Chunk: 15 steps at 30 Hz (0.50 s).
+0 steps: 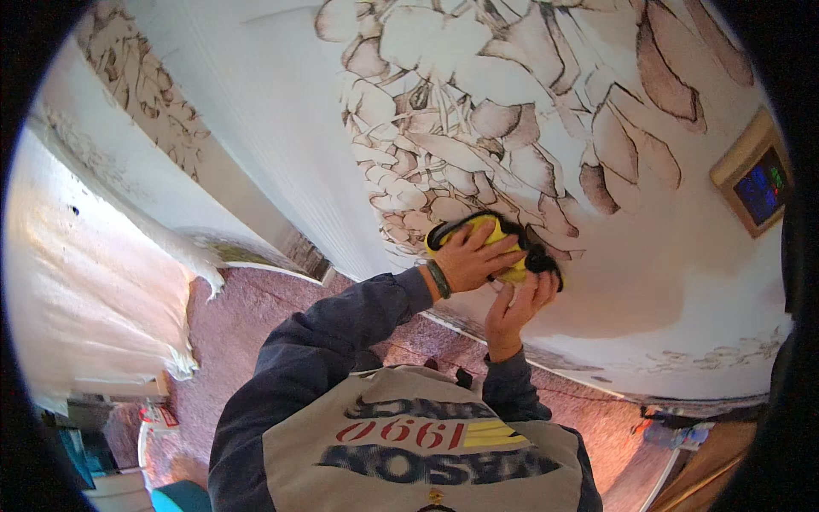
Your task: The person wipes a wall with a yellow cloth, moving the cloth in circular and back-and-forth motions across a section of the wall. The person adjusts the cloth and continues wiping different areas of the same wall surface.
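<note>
A yellow and black cloth, fluffy at its edges point(505, 272), lies bunched against a white wall painted with brown-outlined leaves and petals point(448, 173). My left hand point(472, 257), with a dark band at the wrist, presses and holds the cloth with its fingers spread over the yellow part. Just below and to the right, my right hand point(519, 310) has its fingertips on the cloth's black lower edge. The palm side of my left hand is hidden. Smooth brownish shading point(633, 288) covers the wall right of the cloth.
A framed panel with a lit display point(760, 191) is on the wall at right. Pinkish carpet point(237, 339) runs along the wall's foot. Pale draped sheeting point(102, 281) hangs at left. A teal object point(182, 496) is at lower left, and brown material point(710, 467) at lower right.
</note>
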Each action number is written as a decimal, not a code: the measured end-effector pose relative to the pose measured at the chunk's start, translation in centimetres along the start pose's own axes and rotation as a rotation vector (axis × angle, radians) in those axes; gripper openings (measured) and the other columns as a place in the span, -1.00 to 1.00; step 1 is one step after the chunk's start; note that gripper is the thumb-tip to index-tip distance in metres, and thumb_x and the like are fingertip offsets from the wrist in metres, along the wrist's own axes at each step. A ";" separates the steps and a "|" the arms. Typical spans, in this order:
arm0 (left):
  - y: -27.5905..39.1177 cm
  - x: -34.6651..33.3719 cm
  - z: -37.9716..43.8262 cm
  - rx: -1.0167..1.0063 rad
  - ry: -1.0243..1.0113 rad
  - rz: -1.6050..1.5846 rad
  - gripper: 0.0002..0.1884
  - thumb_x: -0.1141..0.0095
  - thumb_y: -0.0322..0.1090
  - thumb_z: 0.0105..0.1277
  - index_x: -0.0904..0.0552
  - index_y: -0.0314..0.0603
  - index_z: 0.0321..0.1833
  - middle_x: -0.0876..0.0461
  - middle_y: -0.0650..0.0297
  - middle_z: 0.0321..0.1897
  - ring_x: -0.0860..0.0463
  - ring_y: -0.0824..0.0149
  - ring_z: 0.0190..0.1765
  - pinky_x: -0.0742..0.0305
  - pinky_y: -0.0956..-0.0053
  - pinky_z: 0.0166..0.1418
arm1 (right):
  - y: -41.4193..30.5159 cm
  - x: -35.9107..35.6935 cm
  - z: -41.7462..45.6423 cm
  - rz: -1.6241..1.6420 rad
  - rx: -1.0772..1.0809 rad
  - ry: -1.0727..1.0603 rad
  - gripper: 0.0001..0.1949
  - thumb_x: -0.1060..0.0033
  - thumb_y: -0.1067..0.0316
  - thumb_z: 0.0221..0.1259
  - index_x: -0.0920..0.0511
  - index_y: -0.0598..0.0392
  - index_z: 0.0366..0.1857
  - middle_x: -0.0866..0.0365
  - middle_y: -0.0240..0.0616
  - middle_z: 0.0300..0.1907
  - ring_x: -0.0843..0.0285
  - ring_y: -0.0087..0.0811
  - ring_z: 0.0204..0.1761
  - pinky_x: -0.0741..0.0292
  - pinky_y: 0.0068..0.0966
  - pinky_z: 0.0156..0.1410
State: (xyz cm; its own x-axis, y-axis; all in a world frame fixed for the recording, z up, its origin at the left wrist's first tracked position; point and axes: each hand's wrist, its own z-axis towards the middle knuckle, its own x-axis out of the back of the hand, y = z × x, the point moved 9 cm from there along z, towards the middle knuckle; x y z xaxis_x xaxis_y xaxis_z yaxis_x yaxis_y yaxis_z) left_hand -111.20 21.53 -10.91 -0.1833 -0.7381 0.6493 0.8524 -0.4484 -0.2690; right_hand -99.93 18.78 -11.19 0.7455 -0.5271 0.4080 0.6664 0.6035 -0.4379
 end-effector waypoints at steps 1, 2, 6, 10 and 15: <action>0.6 -1.6 -1.7 -0.051 -0.051 -0.009 -0.30 -0.27 0.01 0.14 -0.43 0.41 0.43 -0.29 0.43 0.50 -0.21 0.00 0.45 -0.25 0.02 0.35 | 0.9 -0.9 -1.8 -0.013 -0.030 -0.028 -0.59 -0.03 0.36 0.38 -0.41 0.35 0.22 -0.25 0.15 0.32 -0.07 0.25 0.40 -0.05 0.15 0.47; 1.1 -2.4 -3.0 -0.114 -0.049 -0.050 -0.34 -0.21 0.00 0.21 -0.43 0.32 0.44 -0.24 0.46 0.54 -0.20 0.05 0.48 -0.23 0.13 0.42 | 1.8 -1.6 -3.7 -0.034 -0.062 -0.052 -0.59 -0.05 0.38 0.37 -0.40 0.36 0.22 -0.24 0.16 0.32 -0.08 0.24 0.40 -0.06 0.13 0.47; 1.6 -5.1 -6.9 -0.305 -0.176 -0.128 -0.49 -0.10 -0.12 0.34 -0.50 0.21 0.38 -0.32 0.45 0.50 -0.29 0.20 0.44 -0.32 0.24 0.38 | 2.8 -4.0 -7.9 -0.004 -0.299 -0.110 -0.58 -0.03 0.37 0.42 -0.34 0.40 0.26 -0.19 0.22 0.33 -0.07 0.24 0.42 -0.07 0.04 0.49; 0.5 -3.2 -5.2 -0.375 -0.291 -0.195 -0.40 -0.11 -0.19 0.30 -0.41 0.17 0.46 -0.26 0.46 0.54 -0.29 0.20 0.46 -0.30 0.30 0.41 | 3.2 -5.4 -9.8 0.132 -0.592 0.059 -0.56 0.07 0.31 0.51 -0.28 0.43 0.30 -0.14 0.24 0.39 -0.06 0.18 0.46 -0.04 -0.08 0.55; -4.0 -1.8 -6.5 -0.461 -0.354 -0.142 -0.29 -0.13 -0.29 0.23 -0.32 0.15 0.52 -0.21 0.46 0.56 -0.28 0.25 0.48 -0.30 0.33 0.43 | 0.3 -10.2 -11.2 0.484 -0.920 0.265 -0.56 0.10 0.27 0.54 -0.26 0.34 0.34 -0.24 0.02 0.36 -0.17 -0.11 0.43 -0.08 -0.28 0.53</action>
State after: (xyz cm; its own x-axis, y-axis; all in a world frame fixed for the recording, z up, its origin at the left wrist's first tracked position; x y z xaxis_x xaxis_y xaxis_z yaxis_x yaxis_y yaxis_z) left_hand -117.48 21.38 -15.59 -0.0379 -0.4773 0.8779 0.5167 -0.7613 -0.3917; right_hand -107.17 17.59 -24.45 0.8390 -0.5331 -0.1091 -0.0276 0.1585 -0.9870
